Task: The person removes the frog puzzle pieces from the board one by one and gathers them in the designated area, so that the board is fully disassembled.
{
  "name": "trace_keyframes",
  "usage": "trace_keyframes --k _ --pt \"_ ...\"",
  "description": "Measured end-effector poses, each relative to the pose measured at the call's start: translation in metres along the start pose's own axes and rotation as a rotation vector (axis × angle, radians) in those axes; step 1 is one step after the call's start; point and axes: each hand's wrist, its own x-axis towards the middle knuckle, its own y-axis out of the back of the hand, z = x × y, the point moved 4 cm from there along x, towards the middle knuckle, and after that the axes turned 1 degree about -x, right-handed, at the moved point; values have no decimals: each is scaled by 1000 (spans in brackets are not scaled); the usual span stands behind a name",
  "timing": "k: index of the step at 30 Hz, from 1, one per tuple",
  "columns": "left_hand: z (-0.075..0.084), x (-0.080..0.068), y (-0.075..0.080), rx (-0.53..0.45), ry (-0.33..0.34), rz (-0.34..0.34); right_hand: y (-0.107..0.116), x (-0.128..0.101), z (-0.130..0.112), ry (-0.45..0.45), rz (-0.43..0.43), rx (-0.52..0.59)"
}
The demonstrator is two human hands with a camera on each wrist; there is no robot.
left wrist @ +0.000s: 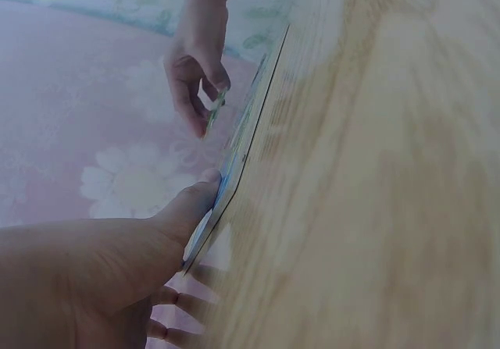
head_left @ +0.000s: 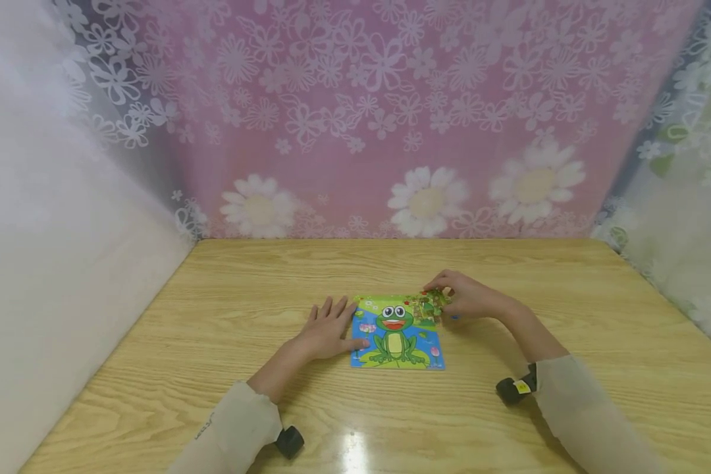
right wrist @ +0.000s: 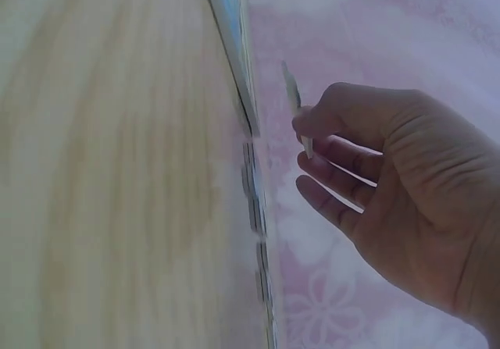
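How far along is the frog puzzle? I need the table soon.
Most of the frog puzzle looks filled in: the frog, the blue water and the lower edge read as one whole picture. In hand: the right hand pinches a puzzle piece over the upper right corner, while the left hand rests flat at the puzzle's left edge. Left: seating that piece; whether other gaps remain beneath the hand cannot be told.

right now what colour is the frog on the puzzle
Green, with a paler yellow-green belly and a red mouth, on the frog puzzle; the head view shows it best.
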Motion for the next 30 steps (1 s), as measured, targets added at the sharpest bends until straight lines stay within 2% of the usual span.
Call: trace_keyframes --k 17,30 --pt "-1 0 0 -2 -3 -3 31 -52 36 -20 75 21" --pt "-3 2 -3 -10 -5 6 47 -89 64 -91 132 27"
